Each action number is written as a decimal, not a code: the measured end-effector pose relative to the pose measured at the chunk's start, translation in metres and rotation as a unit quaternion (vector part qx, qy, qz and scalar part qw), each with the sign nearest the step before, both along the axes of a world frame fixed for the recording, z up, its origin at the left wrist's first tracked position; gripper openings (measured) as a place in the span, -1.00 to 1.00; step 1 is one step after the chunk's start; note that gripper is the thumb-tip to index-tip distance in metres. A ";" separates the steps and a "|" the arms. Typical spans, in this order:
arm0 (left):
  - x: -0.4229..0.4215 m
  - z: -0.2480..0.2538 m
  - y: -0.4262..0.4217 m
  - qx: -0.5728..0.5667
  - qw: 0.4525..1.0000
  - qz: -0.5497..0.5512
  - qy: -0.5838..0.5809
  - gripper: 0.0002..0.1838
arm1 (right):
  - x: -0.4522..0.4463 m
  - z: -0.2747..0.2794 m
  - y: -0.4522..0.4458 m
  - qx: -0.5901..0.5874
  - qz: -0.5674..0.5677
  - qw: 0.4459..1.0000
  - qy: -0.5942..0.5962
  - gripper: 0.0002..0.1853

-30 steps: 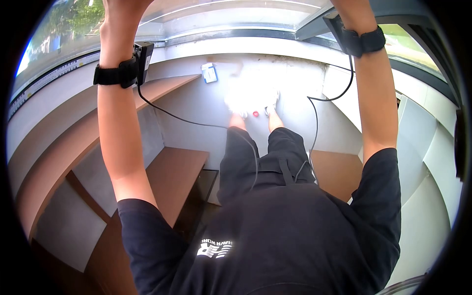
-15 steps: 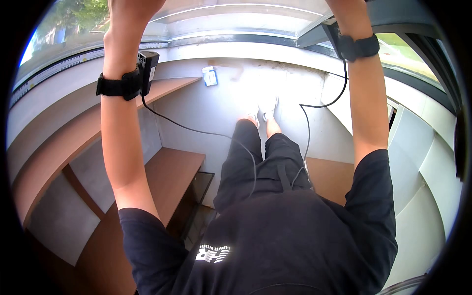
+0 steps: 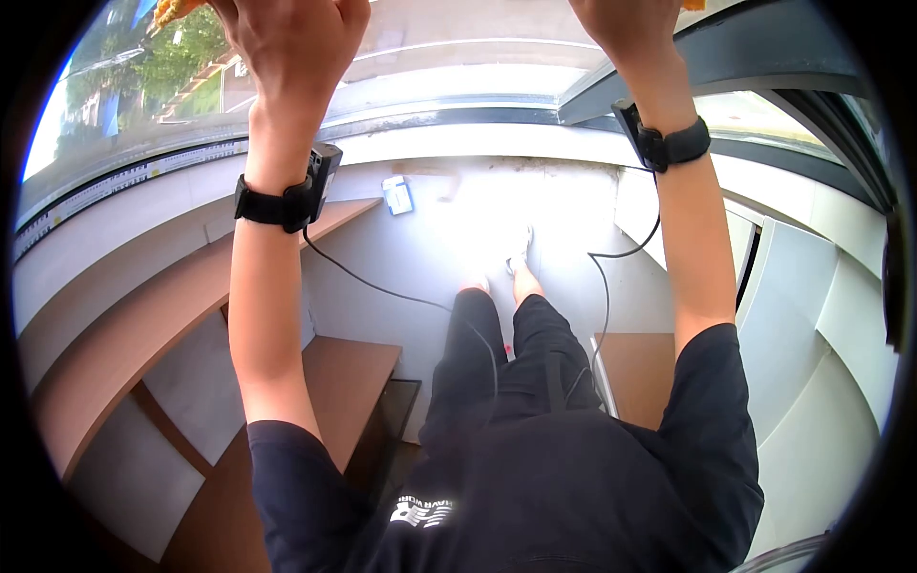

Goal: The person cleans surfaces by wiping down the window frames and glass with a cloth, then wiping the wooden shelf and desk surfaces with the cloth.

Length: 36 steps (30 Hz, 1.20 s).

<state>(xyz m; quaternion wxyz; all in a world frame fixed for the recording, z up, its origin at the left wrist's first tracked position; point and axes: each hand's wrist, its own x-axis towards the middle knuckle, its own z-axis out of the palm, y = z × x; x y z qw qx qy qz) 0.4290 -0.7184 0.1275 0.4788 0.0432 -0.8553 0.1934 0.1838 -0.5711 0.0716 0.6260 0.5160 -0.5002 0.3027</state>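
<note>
At the upper left, my left hand (image 3: 291, 43) is raised before the window glass, its fingers curled. A fluffy orange cloth (image 3: 175, 10) shows beside these fingers at the top edge, partly cut off. Further right, my right hand (image 3: 630, 29) is raised too, with its fingers beyond the frame. A small bit of orange material (image 3: 694, 5) peeks out next to it. Each wrist wears a black strap with a small device, the left device (image 3: 325, 170) and the right device (image 3: 630, 132), both trailing a black cable.
Brown shelves (image 3: 124, 353) curve along the left, above a brown bench (image 3: 353, 382). A brown panel (image 3: 640, 377) stands right of my legs. A blue and white packet (image 3: 397, 195) lies near the window base. A dark frame (image 3: 764, 53) slants at upper right.
Both hands have come lower in view, showing more of each. My left arm has shifted right and the orange material has appeared. The surroundings sit lower in the frame.
</note>
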 end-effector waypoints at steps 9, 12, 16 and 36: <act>-0.056 -0.111 -0.022 -0.118 0.982 -0.093 0.112 -0.37 | -0.028 -0.082 0.058 0.069 -0.038 0.996 -0.037 -0.45; -0.067 -0.149 -0.029 -0.177 0.969 -0.106 0.139 -0.34 | -0.031 -0.121 0.070 0.069 -0.079 0.994 -0.037 -0.40; -0.064 -0.201 -0.024 -0.170 0.973 -0.094 0.128 -0.35 | -0.017 -0.168 0.061 0.054 -0.036 0.994 -0.091 -0.29; -0.024 -0.353 -0.008 -0.131 0.985 -0.083 -0.078 -0.52 | 0.027 -0.321 0.076 0.115 -0.079 0.982 -0.125 -0.45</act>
